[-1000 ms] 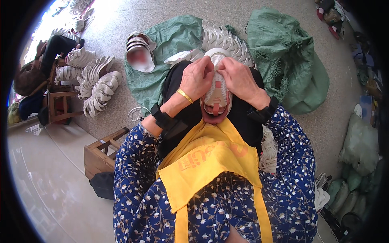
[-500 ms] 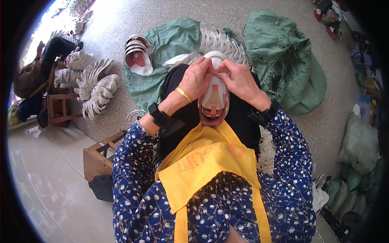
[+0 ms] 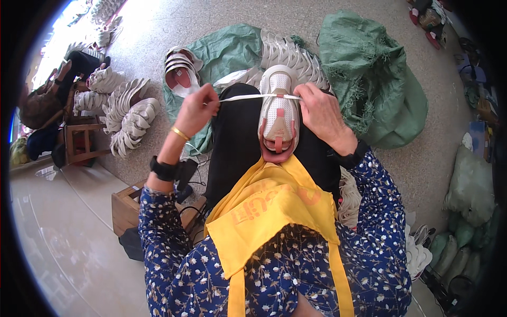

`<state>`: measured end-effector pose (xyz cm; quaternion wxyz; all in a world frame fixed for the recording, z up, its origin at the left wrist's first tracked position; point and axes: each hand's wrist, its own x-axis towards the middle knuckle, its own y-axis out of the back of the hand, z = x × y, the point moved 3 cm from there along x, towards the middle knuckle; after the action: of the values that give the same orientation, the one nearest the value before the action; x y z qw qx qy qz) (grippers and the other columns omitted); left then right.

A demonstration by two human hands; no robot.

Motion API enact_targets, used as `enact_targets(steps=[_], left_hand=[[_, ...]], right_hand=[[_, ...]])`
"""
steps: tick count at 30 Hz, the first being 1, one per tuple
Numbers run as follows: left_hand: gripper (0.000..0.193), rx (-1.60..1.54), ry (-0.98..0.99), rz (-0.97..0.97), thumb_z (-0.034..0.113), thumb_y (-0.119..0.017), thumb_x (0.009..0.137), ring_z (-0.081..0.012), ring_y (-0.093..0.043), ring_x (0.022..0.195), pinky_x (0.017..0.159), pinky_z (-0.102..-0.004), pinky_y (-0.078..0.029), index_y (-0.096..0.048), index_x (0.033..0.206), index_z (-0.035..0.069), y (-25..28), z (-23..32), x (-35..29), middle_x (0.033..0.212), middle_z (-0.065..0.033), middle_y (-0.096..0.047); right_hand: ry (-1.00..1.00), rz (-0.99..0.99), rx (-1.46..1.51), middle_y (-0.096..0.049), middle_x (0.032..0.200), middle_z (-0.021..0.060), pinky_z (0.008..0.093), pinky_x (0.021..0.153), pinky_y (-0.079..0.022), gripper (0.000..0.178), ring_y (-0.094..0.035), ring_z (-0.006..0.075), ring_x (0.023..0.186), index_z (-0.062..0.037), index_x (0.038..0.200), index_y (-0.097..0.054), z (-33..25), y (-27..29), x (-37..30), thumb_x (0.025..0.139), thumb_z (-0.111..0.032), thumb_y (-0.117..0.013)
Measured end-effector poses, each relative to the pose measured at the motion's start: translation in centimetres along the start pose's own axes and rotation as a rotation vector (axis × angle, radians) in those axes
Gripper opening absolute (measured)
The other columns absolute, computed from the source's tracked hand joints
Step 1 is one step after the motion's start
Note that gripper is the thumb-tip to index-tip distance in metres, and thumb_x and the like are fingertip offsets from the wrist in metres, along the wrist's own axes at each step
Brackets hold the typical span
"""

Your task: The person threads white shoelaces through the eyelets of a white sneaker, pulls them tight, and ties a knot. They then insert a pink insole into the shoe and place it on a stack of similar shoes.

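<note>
On my lap lies a white mesh shoe upper [image 3: 275, 129] with pink loops and a pink collar, its toe pointing away from me. A flat white shoelace [image 3: 244, 97] runs across it through a pink loop near the toe. Out to the left, my left hand [image 3: 198, 109] is closed on one length of the lace, which is stretched straight to the shoe. My right hand [image 3: 322, 112] pinches the lace close to the right side of the shoe. A yellow apron [image 3: 269, 211] covers my lap below the shoe.
Stacked white shoe uppers [image 3: 296, 55] lie on a green woven sack [image 3: 227, 50], with a nested pile [image 3: 182, 66] at its left. Another green sack [image 3: 369, 79] is bunched at the right. More uppers [image 3: 127, 116] and a wooden stool [image 3: 127, 208] are on the left; a person [image 3: 45, 108] sits beyond.
My left hand has moved out to the left and toward me, drawing the lace straight across the shoe. The right hand has shifted slightly right, away from the toe.
</note>
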<state>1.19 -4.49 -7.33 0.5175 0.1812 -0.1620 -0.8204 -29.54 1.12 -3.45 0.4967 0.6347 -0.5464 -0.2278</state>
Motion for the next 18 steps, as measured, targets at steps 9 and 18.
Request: enact_targets(steps=[9, 18], left_hand=[[0.015, 0.641, -0.458, 0.202, 0.011, -0.066, 0.091, -0.0354, -0.057, 0.092, 0.078, -0.0450, -0.047, -0.055, 0.097, 0.003, -3.5, 5.1, 0.5, 0.091, -0.0132, -0.056], [0.009, 0.599, -0.362, 0.099, 0.002, -0.055, 0.094, -0.0434, -0.060, 0.083, 0.069, -0.0492, -0.048, -0.049, 0.102, 0.001, -3.2, 3.8, 1.1, 0.090, -0.0199, -0.056]], right_hand=[[-0.011, 0.064, 0.033, -0.069, 0.088, 0.0154, 0.0447, 0.070, -0.055, 0.010, -0.069, 0.0357, 0.081, -0.0028, 0.097, -0.068, 0.6, -0.2, -0.6, 0.088, -0.004, -0.062], [-0.091, 0.034, 0.182, -0.068, 0.084, 0.0190, 0.0472, 0.072, -0.053, 0.006, -0.067, 0.0391, 0.082, -0.0001, 0.092, -0.067, 0.2, 0.6, -1.2, 0.089, -0.004, -0.063]])
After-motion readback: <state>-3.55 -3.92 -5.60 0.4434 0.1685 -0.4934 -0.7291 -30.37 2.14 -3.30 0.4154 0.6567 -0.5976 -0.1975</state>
